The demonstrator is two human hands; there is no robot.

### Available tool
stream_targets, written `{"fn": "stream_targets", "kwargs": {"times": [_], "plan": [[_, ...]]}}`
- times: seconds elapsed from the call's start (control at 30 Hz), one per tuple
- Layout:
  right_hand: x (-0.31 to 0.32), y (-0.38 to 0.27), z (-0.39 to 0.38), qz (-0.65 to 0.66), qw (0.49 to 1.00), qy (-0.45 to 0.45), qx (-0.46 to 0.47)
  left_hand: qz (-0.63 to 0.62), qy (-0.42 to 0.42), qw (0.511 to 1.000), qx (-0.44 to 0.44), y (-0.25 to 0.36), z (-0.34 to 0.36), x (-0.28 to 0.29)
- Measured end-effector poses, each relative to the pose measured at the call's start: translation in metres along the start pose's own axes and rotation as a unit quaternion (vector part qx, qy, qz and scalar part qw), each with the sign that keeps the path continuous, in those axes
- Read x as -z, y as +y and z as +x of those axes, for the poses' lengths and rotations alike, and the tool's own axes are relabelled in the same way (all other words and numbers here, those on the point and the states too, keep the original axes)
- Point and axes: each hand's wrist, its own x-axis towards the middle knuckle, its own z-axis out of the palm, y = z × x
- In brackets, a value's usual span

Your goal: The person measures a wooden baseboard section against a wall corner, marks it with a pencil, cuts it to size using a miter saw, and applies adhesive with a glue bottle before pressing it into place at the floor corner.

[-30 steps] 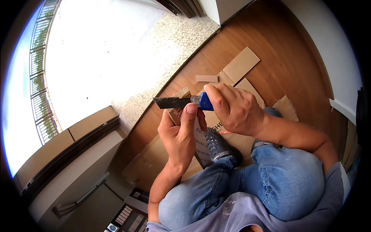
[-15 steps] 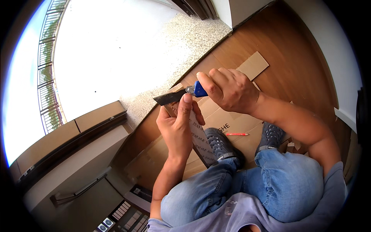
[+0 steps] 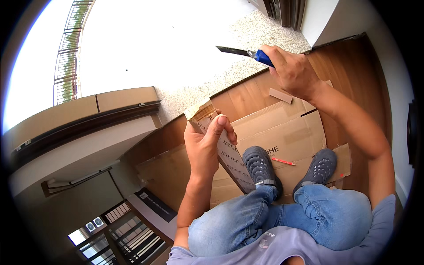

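My left hand (image 3: 203, 145) is wrapped round a long narrow strip of trim (image 3: 232, 164) covered in printed film. The strip slants from beside my left shoe up past my fingers, and its upper end shows a pale, rough yellowish face. Up and to the right, my right hand (image 3: 295, 73) grips a utility knife (image 3: 264, 57) by its blue handle. The knife's dark blade is out and points left, apart from the strip. Part of the handle is hidden inside my fist.
Flattened cardboard (image 3: 287, 132) lies on the wooden floor (image 3: 353, 66) under my shoes. A red pencil (image 3: 283, 161) rests on it between my feet, and a small cardboard piece (image 3: 280, 95) lies farther off. Beyond a dark threshold is a bright speckled floor (image 3: 282, 37).
My right hand has lifted the knife up and right, away from the strip's upper end, which now shows. My left hand keeps its hold. The whole view has shifted.
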Motion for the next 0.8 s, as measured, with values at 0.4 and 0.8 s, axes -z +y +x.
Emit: {"fn": "stream_targets", "kwargs": {"times": [0.4,0.8], "plan": [[0.021,-0.051,-0.018,0.11,0.991,-0.066,0.03,-0.122,-0.152,0.977,0.087,-0.031,0.014,-0.006],[0.037,-0.1,-0.025,0.152,0.983,-0.084,-0.062,-0.09,-0.135,0.987,0.002,-0.028,0.003,-0.022]]}}
